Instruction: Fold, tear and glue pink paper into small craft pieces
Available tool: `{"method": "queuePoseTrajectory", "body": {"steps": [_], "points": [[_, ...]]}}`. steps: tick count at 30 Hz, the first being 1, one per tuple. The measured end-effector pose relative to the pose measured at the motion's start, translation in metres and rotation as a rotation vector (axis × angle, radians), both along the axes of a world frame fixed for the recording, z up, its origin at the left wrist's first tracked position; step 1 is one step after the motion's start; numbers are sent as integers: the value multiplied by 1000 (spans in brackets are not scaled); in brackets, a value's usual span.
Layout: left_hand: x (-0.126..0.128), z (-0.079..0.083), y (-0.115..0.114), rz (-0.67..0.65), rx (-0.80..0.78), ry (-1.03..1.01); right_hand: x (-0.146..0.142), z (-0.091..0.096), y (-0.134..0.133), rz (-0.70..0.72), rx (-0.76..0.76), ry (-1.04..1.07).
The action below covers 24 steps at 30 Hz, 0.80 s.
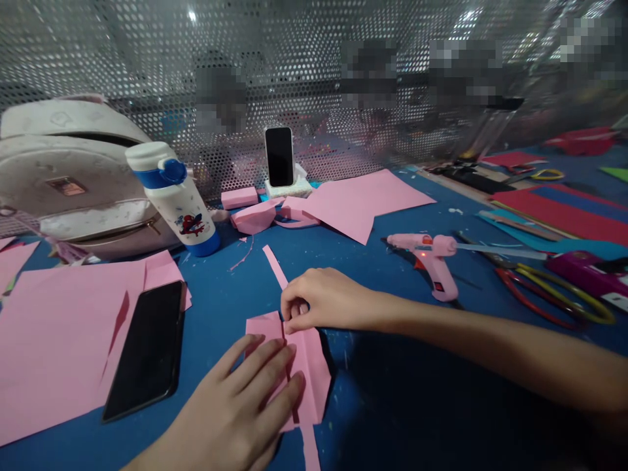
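A folded pink paper piece (314,366) lies on the blue table in front of me, with creases along it. Across its left part rests my left hand (245,392), fingers stretched out and pressing it flat. My right hand (318,301) is closed at the piece's top edge, thumb and fingers pinched on a pink paper strip (275,265). The strip sticks out beyond the far edge, and a narrow pink tail (310,448) comes out at the near edge. Whether these are one strip is hidden under the paper and my left hand.
On the right lie a pink glue gun (429,252) with its light on and red-and-yellow pliers (549,294). A black phone (147,347) lies on pink sheets (59,340) at left. A bottle (176,203), a backpack (83,176) and an upright phone (279,157) stand behind.
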<state>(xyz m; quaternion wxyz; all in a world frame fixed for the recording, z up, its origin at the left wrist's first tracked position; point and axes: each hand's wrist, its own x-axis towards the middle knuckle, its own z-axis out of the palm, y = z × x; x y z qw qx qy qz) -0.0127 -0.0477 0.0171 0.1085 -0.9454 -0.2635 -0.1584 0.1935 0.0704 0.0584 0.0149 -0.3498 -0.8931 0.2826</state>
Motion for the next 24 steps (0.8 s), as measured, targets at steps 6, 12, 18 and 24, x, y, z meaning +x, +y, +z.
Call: {"method": "queuePoseTrajectory", "body": {"steps": [6,12,18,24], "points": [[-5,-3,5,16,-9,19,-1,-3,-1,-14,-3,7],[-6,-4,10,-17,6,-3,-1,-2,-4,-5,139,-48],[-5,2,12,-21,-35,9,-3,-2,-7,-6,162,-87],[-9,-4,11,-24,-46,49,-4,-2,-8,-37,160,-77]]}}
